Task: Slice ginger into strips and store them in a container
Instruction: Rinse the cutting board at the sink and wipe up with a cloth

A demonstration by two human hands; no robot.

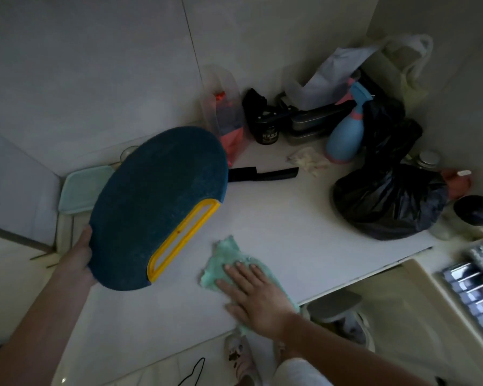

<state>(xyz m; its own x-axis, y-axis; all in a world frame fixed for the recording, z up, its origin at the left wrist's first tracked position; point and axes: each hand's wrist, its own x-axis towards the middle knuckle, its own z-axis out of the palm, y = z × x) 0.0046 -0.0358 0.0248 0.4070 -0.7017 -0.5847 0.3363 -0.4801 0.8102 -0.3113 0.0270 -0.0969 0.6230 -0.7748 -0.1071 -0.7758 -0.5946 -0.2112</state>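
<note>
My left hand [80, 256] grips the near left edge of a dark blue oval cutting board [154, 201] with a yellow handle slot and holds it tilted above the white counter [276, 224]. My right hand [255, 292] lies flat, fingers straight, pressing a green cloth [226, 256] onto the counter near its front edge. A black knife [262, 174] lies on the counter just behind the board. A pale green lidded container [80, 190] sits at the left, partly hidden by the board. A small bag of pale pieces [308, 160] lies behind the knife; I cannot tell what they are.
At the back corner stand a blue spray bottle [346, 135], a black jar [268, 133], stacked tins [310, 125], plastic bags [343, 65] and a red packet [229, 121]. A full black bin bag [388, 199] sits at the right. A metal rack [474, 291] is at the far right.
</note>
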